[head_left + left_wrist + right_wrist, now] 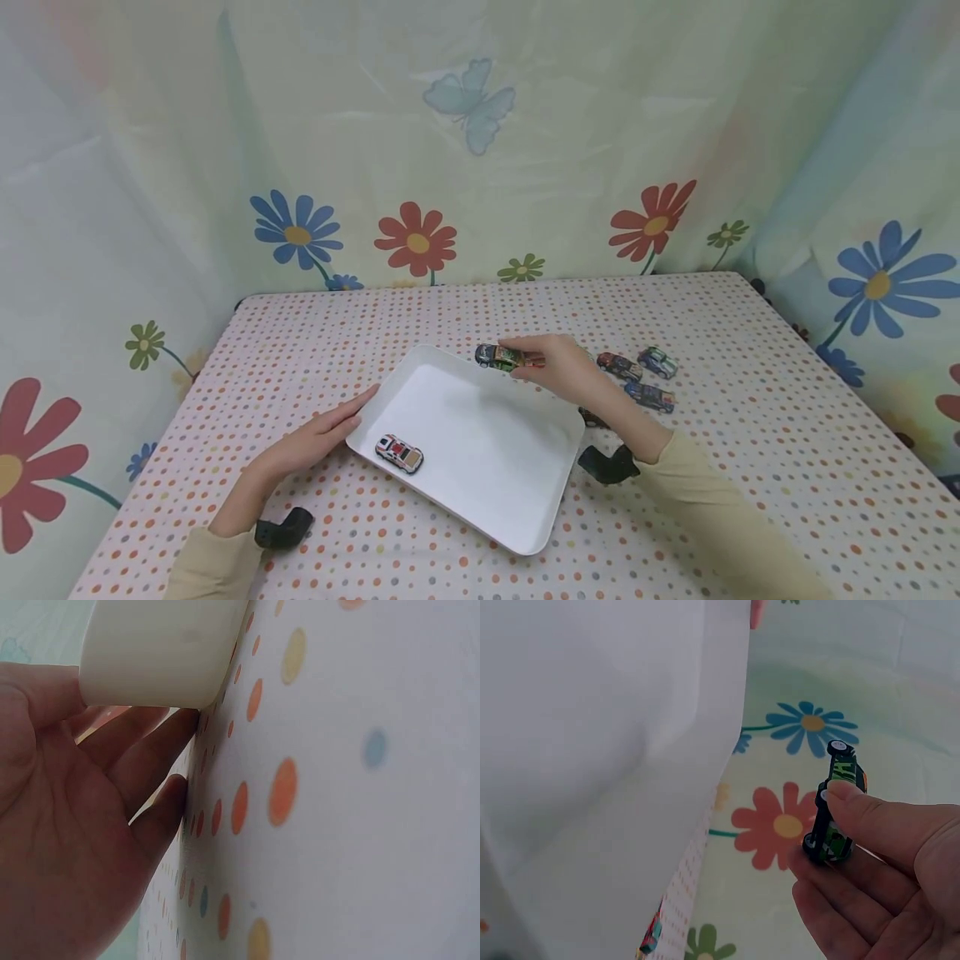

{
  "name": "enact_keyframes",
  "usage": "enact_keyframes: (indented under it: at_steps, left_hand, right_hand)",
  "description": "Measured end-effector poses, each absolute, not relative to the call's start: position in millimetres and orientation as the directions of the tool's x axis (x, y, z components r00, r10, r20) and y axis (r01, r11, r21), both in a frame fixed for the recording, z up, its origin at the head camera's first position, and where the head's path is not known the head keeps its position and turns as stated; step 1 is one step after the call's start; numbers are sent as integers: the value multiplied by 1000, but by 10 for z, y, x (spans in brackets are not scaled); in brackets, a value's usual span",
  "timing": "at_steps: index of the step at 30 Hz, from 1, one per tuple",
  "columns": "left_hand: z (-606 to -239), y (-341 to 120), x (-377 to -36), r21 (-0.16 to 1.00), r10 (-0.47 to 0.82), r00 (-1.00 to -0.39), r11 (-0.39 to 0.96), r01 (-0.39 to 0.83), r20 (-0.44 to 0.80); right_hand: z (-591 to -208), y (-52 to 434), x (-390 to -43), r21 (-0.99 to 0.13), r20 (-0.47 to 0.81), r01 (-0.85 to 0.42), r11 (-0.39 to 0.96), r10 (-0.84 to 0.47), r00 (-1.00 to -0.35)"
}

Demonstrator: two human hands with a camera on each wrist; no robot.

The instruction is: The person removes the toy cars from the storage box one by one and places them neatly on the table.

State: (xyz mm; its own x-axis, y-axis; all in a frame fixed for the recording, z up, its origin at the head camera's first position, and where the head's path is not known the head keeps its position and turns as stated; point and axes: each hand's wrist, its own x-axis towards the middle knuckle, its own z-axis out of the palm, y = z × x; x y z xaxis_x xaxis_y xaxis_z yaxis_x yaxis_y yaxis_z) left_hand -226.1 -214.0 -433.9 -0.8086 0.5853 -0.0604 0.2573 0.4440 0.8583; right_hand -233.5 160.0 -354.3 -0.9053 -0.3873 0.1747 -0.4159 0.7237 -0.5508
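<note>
We see a right hand (pixel 558 367) whose fingers (pixel 870 817) pinch a green toy car (pixel 504 357) just above the far rim of a white tray (pixel 480 442) on the dotted tabletop (pixel 750 433). The left hand (pixel 315 437), fingers straight, steadies the tray's near-left edge. 1 white car (pixel 399 453) already lies inside. We judge the placing step underway; next calls for lowering and releasing.

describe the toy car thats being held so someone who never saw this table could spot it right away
On the dotted tablecloth lies a white tray. Over its far edge, the right hand pinches a green toy car in the air. The other cars lie on the cloth to the right and a white and red car sits in the tray; only the green one is lifted.
</note>
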Motion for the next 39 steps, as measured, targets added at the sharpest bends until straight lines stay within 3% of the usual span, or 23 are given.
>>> enact_keyframes:
  at_steps: [7,14,21,26,39]
  left_hand:
    - [-4344,-2150,-2259,861,591,-805,436,264,-53]
    - [-4337,-2165,-2256,860,584,-810,441,256,-58]
    - [-4342,-2162,-2249,866,588,-807,431,253,-57]
    - [-4348,-2151,-2262,871,594,-802,423,251,-57]
    - [-4350,-2155,-2261,868,584,-809,432,245,-62]
  right_hand:
    - [-3510,2037,-2311,-564,174,-328,758,-279,-944]
    - [-3486,2583,-2270,-509,177,-212,834,-139,-974]
    - [-4078,3455,-2430,-415,215,-124,902,-36,-976]
    - [-4268,3833,-2258,-365,190,-95,926,-26,-981]
    - [-4148,3804,-1871,-354,28,87,931,103,-994]
